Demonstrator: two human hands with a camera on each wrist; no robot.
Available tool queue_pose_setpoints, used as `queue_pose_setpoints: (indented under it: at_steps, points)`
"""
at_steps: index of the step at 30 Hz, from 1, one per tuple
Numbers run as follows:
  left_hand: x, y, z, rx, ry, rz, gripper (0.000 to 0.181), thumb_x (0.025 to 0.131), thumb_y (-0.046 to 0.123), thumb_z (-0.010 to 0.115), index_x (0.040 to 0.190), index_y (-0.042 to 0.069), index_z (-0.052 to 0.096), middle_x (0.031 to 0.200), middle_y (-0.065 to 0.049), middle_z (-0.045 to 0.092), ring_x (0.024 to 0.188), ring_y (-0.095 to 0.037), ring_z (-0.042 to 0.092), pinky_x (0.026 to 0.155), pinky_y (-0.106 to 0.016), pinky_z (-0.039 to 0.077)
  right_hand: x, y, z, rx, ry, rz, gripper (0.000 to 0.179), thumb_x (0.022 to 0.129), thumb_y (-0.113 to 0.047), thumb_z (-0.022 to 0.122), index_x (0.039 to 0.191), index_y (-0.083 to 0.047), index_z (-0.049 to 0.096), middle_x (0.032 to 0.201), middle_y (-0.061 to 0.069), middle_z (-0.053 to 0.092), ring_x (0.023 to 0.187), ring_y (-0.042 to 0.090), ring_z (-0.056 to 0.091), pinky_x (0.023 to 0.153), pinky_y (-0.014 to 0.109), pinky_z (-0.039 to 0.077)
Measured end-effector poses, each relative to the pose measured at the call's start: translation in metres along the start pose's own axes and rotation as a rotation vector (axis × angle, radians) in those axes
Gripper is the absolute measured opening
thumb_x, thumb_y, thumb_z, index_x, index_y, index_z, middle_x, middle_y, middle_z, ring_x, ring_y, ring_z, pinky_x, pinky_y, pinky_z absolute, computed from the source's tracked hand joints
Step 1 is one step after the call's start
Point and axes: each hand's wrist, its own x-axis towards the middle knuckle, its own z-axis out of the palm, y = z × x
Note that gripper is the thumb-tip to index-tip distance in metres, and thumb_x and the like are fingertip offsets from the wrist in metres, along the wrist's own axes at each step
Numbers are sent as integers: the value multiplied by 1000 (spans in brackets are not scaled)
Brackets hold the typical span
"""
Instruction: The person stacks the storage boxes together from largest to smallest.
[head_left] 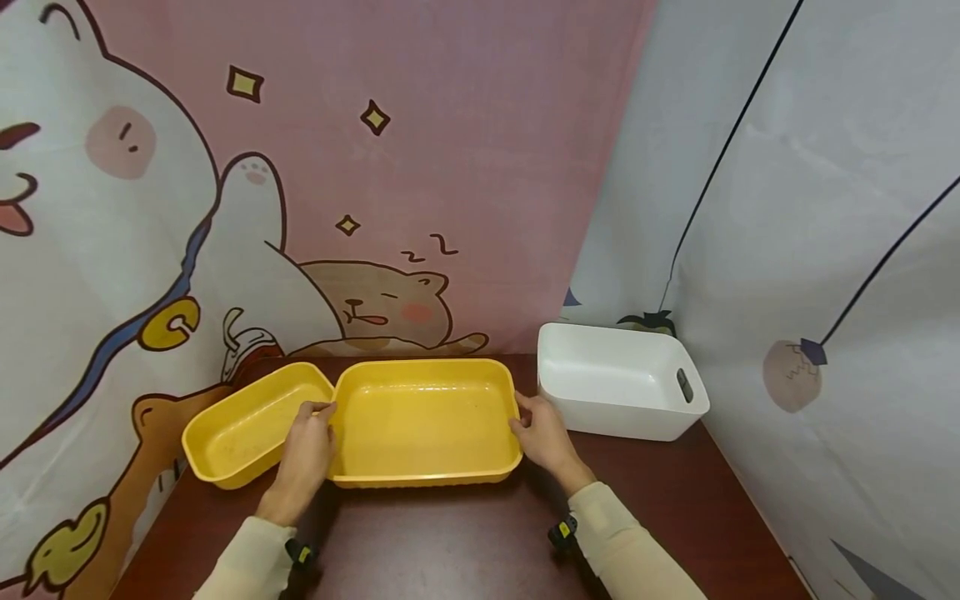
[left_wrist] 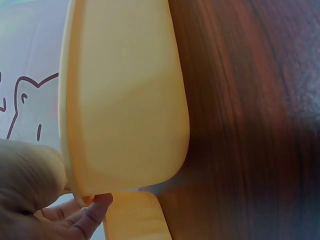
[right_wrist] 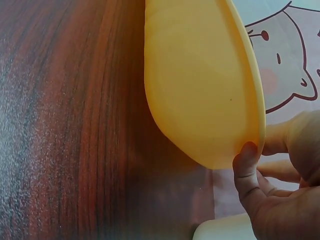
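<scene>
A large yellow rectangular tray (head_left: 423,425) sits in the middle of the dark wooden table, with nothing inside it. My left hand (head_left: 306,450) pinches the rim at its left end, thumb on top and fingertips (left_wrist: 101,202) curled under the edge. At the opposite end, my right hand (head_left: 549,437) grips the rim the same way; a fingertip (right_wrist: 247,152) presses the tray's outer wall in the right wrist view. A smaller yellow tray (head_left: 251,425) lies angled just left of the large one, beside my left hand.
A white plastic bin (head_left: 622,417) with a handle slot stands at the back right, near my right hand. The brown table (head_left: 420,542) meets a cartoon-printed cloth (head_left: 480,167) behind and a pale cloth wall (head_left: 847,250) on the right.
</scene>
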Motion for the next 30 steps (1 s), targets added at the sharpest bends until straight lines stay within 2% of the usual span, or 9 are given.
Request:
queue_pose_setpoints:
  at_steps: [9, 24, 30]
  points:
    - [2, 1, 2, -1, 36, 33, 39, 100, -15, 71, 139, -18, 74, 135, -39, 70, 119, -56, 77, 100, -65, 67, -4, -1, -2, -11, 8, 39, 58, 106, -6, 82, 161, 4, 64, 134, 23, 74, 83, 17, 62, 64, 22, 53]
    - [4, 3, 3, -31, 48, 21, 32, 103, -11, 74, 134, -17, 77, 129, -37, 72, 117, -53, 77, 101, -64, 67, -9, 0, -5, -32, 51, 28, 53, 106, -5, 81, 157, 4, 69, 127, 22, 80, 81, 16, 63, 64, 21, 53]
    - [3, 4, 2, -45, 28, 0, 32, 104, -10, 74, 135, -16, 77, 130, -37, 72, 119, -53, 77, 104, -64, 66, -11, 0, -7, -40, 72, 24, 51, 105, -4, 82, 155, 3, 71, 133, 23, 81, 81, 16, 64, 64, 20, 54]
